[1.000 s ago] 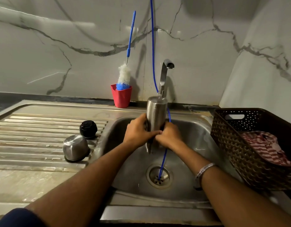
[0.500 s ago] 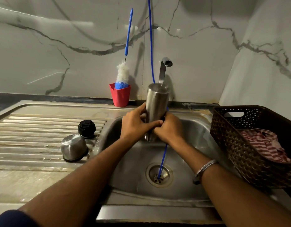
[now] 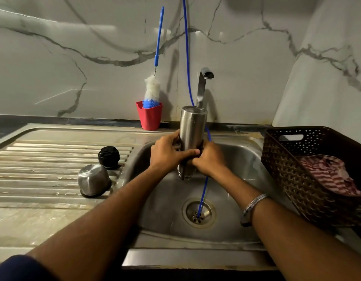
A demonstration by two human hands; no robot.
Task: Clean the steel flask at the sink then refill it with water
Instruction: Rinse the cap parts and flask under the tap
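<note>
I am holding the steel flask (image 3: 192, 134) over the sink (image 3: 244, 159) with both hands, the left hand (image 3: 167, 153) wrapping its lower body from nine o'clock, thumb lying across the front, and the right hand (image 3: 210, 159) curling round it from three o'clock. The flask is standing inverted, threaded neck pointing down at six o'clock toward the drain (image 3: 197, 213), flat base up just below the tap (image 3: 204, 86).

I am judging this as draining during the cleaning, so the refill is all still ahead. The steel cup lid (image 3: 93, 180) and the black stopper (image 3: 109, 157) are lying on the draining board at nine o'clock, not yet refitted, and the bottle brush (image 3: 152, 92) is sitting in its red cup (image 3: 150, 116) at eleven o'clock (touched or not, I cannot say).

I cannot see inside the flask, nor any water leaving the neck or the tap. My fingertips on the far side are hidden behind the flask. The blue hose (image 3: 186, 57) is running behind the flask down into the drain. At three o'clock the brown basket (image 3: 309, 179) holding a striped cloth (image 3: 329, 175) is being cut off by the frame.
</note>
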